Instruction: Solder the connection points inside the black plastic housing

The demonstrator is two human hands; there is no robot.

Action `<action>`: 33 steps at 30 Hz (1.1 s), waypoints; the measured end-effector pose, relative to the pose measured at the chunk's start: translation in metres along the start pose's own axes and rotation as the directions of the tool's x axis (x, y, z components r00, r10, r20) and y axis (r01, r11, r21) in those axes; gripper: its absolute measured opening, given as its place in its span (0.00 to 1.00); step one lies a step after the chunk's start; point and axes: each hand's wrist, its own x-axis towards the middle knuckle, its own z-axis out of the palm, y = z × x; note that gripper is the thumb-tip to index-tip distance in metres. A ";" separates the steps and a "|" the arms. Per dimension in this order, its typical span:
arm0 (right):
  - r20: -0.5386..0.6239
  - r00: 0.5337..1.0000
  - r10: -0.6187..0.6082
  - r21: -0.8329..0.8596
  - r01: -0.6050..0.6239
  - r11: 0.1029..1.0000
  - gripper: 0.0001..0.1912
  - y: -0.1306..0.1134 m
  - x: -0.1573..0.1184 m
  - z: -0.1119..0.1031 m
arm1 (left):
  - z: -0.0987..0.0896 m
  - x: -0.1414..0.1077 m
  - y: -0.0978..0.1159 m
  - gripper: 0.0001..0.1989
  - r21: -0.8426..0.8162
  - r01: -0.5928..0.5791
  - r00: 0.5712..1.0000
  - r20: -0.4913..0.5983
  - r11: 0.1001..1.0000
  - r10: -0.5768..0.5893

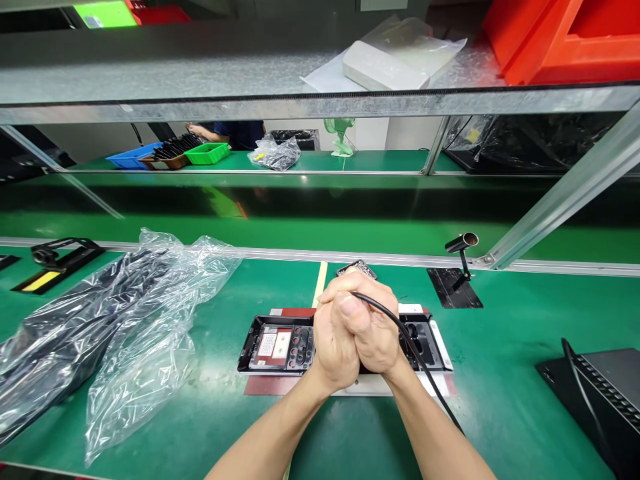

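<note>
My left hand (pixel 336 340) and my right hand (pixel 377 327) are clasped together, fingers wrapped tightly, above the middle of a black plastic housing (pixel 257 323). From the top of the clasp a black cable (pixel 407 337) runs out and down to the right, past my right forearm. Whatever sits on its end inside my hands is hidden. The housing lies lengthwise on a reddish and white fixture plate (pixel 267 385). Its left part shows a white label (pixel 267 344) and several round holes; my hands cover its centre.
Clear plastic bags (pixel 150 347) with dark parts lie at left. A small tube on a black stand (pixel 463 250) stands at right, near a black slotted panel (pixel 600 387). Overhead runs a metal shelf (pixel 200 67) with a red bin (pixel 565 47). Behind, a person's arm (pixel 205 132) is near trays.
</note>
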 end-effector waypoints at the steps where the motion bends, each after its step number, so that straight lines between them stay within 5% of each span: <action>1: 0.004 1.000 -0.001 -0.005 0.001 1.000 0.19 0.000 0.000 0.000 | 0.000 0.000 0.000 0.30 -0.047 -0.017 1.000 0.004 0.999 0.017; 7: 0.000 1.000 0.008 -0.046 -0.008 0.999 0.20 -0.001 -0.001 -0.001 | 0.001 -0.001 0.000 0.27 -0.336 0.062 0.997 0.072 0.940 -0.040; 16: 0.056 0.998 0.015 -0.135 -0.007 0.991 0.22 -0.006 -0.003 -0.001 | -0.012 0.003 0.001 0.29 -0.414 0.021 0.986 0.159 0.910 0.049; 21: 0.068 0.998 -0.014 -0.273 0.032 0.961 0.24 -0.007 -0.005 -0.009 | -0.027 0.007 -0.002 0.35 -0.245 0.056 0.943 0.333 0.968 0.030; 25: 0.037 0.999 0.026 -0.329 -0.013 0.944 0.25 -0.009 -0.008 -0.015 | -0.046 0.003 -0.016 0.41 -0.140 -0.009 0.935 0.351 0.990 0.058; 29: -0.013 0.993 0.120 -0.110 -0.121 0.987 0.25 -0.015 -0.011 -0.013 | -0.068 -0.007 -0.037 0.29 -0.016 0.073 0.941 0.332 0.997 -0.063; 33: -0.035 0.975 0.219 0.082 -0.215 0.973 0.24 -0.020 -0.013 -0.005 | -0.084 -0.018 -0.061 0.20 0.285 0.008 0.911 0.393 0.959 -0.125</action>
